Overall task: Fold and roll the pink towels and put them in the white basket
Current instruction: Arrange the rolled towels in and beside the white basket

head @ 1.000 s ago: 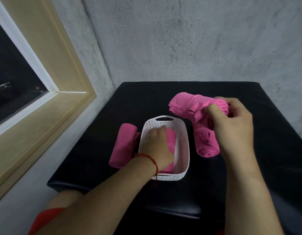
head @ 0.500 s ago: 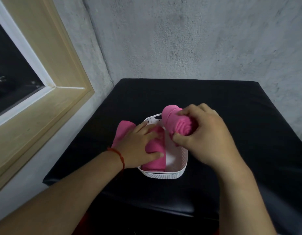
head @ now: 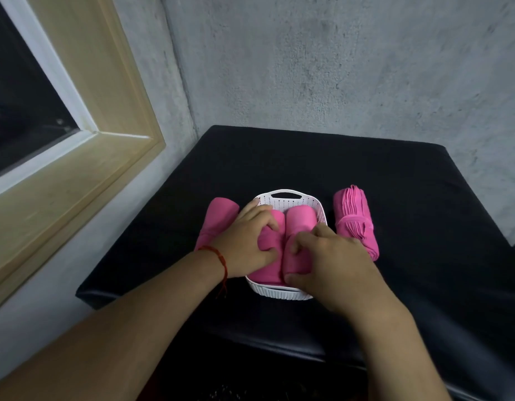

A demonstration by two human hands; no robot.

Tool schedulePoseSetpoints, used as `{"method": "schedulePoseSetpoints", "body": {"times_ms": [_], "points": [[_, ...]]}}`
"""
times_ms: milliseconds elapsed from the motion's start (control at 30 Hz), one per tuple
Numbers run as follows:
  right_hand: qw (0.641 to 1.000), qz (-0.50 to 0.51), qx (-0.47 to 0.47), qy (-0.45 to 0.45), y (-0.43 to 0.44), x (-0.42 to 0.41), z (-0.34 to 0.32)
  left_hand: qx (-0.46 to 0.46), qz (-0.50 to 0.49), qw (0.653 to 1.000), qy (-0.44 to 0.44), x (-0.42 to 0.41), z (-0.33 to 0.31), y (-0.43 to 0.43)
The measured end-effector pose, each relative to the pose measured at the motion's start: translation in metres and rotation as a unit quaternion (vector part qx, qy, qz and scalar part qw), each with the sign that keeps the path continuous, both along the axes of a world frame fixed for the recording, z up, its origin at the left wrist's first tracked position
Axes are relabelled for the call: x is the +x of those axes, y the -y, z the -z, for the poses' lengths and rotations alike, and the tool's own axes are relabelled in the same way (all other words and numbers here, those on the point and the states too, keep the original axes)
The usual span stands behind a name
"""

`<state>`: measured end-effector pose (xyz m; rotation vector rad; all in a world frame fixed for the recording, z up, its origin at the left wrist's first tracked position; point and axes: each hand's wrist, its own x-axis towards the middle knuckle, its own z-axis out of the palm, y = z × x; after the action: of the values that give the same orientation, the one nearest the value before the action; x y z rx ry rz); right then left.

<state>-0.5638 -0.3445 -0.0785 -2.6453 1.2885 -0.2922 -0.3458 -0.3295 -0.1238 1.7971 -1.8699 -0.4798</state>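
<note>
On the tabletop (head: 308,157), two pink towel rolls (head: 301,224) are being clasped by left grip (head: 247,241) and right grip (head: 331,264), likely for wedging into the white basket (head: 282,293).

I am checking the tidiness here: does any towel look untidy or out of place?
The towel on the right of the white basket looks loose: its layers fan apart at the far end. It and the neat roll on the left lie outside the basket. The two rolls inside look tidy.

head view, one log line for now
white basket: two rolls in; left hand: grips left roll; right hand: grips right roll; outside: left towel, right towel
</note>
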Motion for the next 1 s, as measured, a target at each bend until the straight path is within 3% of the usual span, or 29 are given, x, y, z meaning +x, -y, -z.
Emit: {"method": "schedulePoseSetpoints", "body": {"times_ms": [167, 300, 433, 600, 767, 833, 900, 967, 1000], "points": [[0.998, 0.041, 0.04, -0.009, 0.007, 0.006, -0.007, 0.006, 0.005, 1.0, 0.006, 0.003, 0.001, 0.002], [0.99, 0.071, 0.057, -0.11, 0.012, 0.024, -0.003, 0.017, 0.011, 1.0, 0.023, 0.002, 0.003, 0.005], [0.982, 0.014, 0.059, -0.181, 0.021, 0.032, -0.034, 0.02, 0.017, 0.999, 0.026, 0.002, 0.0, 0.002], [0.919, -0.036, 0.132, -0.37, 0.048, 0.059, -0.041, 0.035, 0.036, 0.998, 0.031, 0.007, 0.001, 0.006], [0.91, -0.082, 0.134, -0.384, 0.06, 0.063, -0.052, 0.113, 0.054, 0.991, 0.037, 0.009, -0.008, 0.011], [0.942, -0.098, 0.173, -0.272, 0.062, 0.045, -0.064, 0.113, 0.044, 0.992, -0.015, 0.018, -0.029, 0.006], [0.978, -0.017, 0.208, -0.018, 0.071, 0.015, -0.062, 0.014, -0.083, 0.993, -0.087, 0.039, -0.052, 0.001], [0.954, 0.131, 0.172, 0.206, 0.084, -0.015, -0.048, -0.036, -0.258, 0.959, -0.113, 0.071, -0.056, -0.005], [0.926, 0.211, 0.167, 0.265, 0.096, -0.031, -0.034, -0.004, -0.323, 0.941, -0.102, 0.087, -0.05, -0.008]]}}
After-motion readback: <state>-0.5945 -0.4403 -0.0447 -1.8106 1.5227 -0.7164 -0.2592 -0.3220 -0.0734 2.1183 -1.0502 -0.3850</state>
